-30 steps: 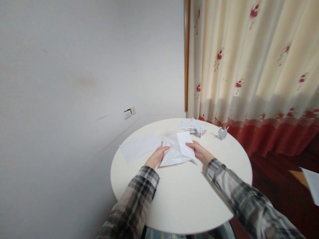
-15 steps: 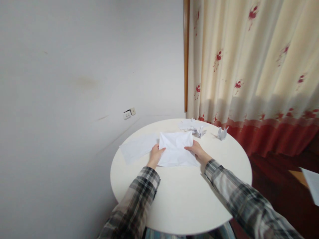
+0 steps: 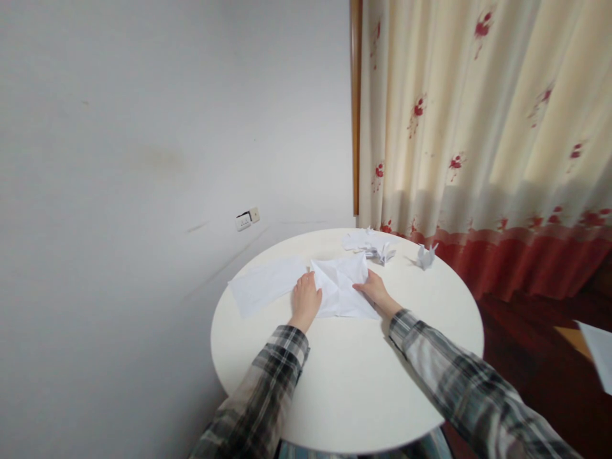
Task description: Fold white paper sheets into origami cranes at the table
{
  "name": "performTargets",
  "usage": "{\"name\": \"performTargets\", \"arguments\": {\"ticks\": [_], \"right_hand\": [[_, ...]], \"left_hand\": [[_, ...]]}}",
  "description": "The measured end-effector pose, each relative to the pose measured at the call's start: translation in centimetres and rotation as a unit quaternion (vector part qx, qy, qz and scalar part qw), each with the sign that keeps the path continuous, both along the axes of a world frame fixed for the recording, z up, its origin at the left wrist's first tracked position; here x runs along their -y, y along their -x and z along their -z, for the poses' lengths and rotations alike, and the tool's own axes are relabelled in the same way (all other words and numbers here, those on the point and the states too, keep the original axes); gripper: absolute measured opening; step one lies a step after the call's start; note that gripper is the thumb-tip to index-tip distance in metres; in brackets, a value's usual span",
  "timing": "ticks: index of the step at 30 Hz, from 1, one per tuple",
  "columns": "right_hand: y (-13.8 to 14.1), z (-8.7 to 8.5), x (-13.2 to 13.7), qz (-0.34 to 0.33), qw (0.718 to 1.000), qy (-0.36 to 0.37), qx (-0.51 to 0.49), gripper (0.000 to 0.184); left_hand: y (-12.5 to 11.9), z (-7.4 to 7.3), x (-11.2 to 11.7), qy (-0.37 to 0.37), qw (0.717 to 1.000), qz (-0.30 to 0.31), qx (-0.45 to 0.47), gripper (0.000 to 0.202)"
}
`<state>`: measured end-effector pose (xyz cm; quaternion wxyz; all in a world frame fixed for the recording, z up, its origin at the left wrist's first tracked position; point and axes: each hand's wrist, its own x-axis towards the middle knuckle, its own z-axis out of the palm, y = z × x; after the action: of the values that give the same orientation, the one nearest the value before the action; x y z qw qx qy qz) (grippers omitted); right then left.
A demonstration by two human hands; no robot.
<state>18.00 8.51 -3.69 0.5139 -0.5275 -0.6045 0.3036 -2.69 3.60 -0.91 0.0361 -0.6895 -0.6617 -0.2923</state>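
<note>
A white sheet of paper [image 3: 340,287] with crossing creases lies between my hands on the round white table [image 3: 363,382]. My left hand [image 3: 306,298] is closed on its left edge, back of the hand upward, fingertips partly hidden. At the right edge, my right hand [image 3: 375,290] pinches the sheet, thumb on top and fingers beneath. Another flat piece of white paper [image 3: 262,287] lies just left of my left hand.
Folded paper pieces [image 3: 381,253] sit at the table's far side beside a flat paper scrap [image 3: 356,240]. A folded paper figure [image 3: 425,257] stands at the right rear. A wall with a socket [image 3: 243,221] is on the left, a curtain [image 3: 454,127] behind on the right.
My left hand has turned over from thumb-on-top to back-up and shifted slightly right. The sheet's left side has moved inward and its creases stand out more. My right hand keeps its pinch.
</note>
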Motion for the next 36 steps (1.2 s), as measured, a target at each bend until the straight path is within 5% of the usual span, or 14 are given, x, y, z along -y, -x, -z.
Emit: {"name": "performTargets", "arguments": {"ticks": [7,10,19,36], "right_hand": [[1.8,-0.9,1.2,0.008,0.998,-0.031,0.047,0.047],[2.5,-1.1,1.7,-0.004,0.997,-0.046,0.062,0.047],[2.6,-0.9,1.6,0.023,0.999,-0.017,0.041,0.044],[1.9,-1.6,1.7,0.073,0.997,0.031,0.002,0.043]], "left_hand": [[-2.9,0.7,0.4,-0.005,0.983,0.182,0.033,0.047],[-3.2,1.6,0.0,0.022,0.974,0.216,0.066,0.049],[-2.4,2.6,-0.9,0.109,0.982,0.137,0.072,0.049],[-0.8,1.8,-1.3,0.108,0.992,0.063,0.032,0.050]]}}
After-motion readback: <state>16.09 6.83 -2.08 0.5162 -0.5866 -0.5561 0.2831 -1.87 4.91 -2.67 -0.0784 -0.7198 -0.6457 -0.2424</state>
